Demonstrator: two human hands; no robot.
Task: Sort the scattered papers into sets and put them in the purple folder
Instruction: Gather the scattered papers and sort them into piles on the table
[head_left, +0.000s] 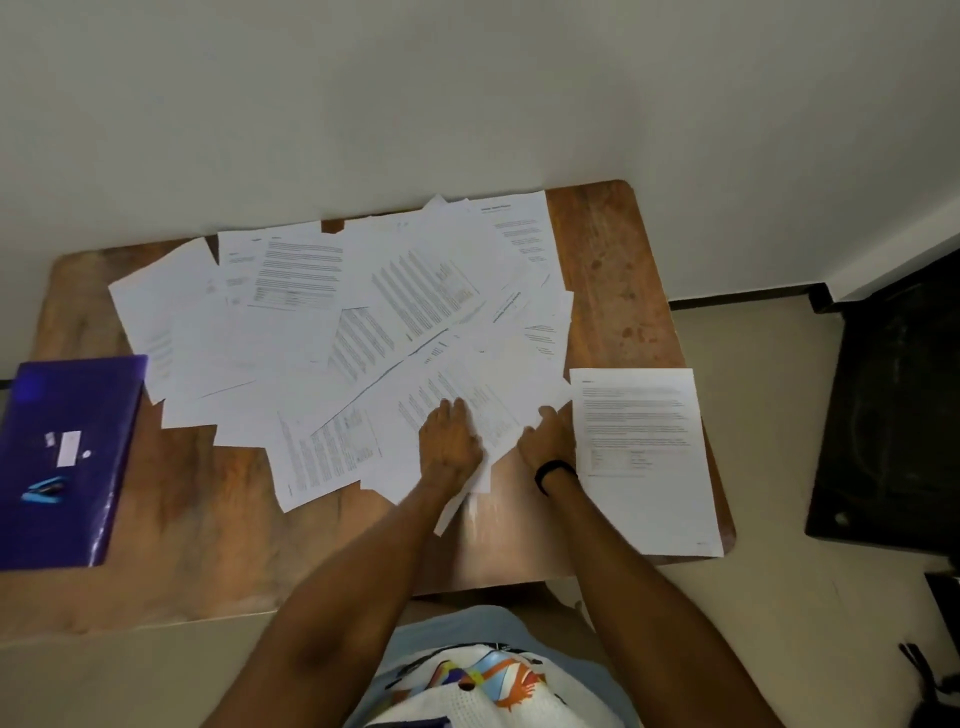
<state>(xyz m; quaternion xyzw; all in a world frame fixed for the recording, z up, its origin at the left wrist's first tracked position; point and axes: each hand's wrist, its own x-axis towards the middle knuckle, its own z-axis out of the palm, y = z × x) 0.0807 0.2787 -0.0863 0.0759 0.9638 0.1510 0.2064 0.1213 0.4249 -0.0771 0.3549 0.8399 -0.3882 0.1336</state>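
Observation:
Several printed white papers (332, 322) lie scattered and overlapping across the middle of the wooden table (618, 270). One sheet (644, 452) lies apart at the right edge, squared up. The purple folder (62, 457) lies shut at the left edge. My left hand (449, 447) rests flat on a sheet at the near edge of the pile, fingers stretched forward. My right hand (548, 441) sits just to its right, its fingers tucked under the edge of the same sheet; the fingertips are hidden by the paper.
A blue stapler (44, 491) and a small white slip (69, 447) lie on the folder. The table stands against a white wall. A black object (893, 415) stands on the floor to the right. Bare wood shows along the table's near side.

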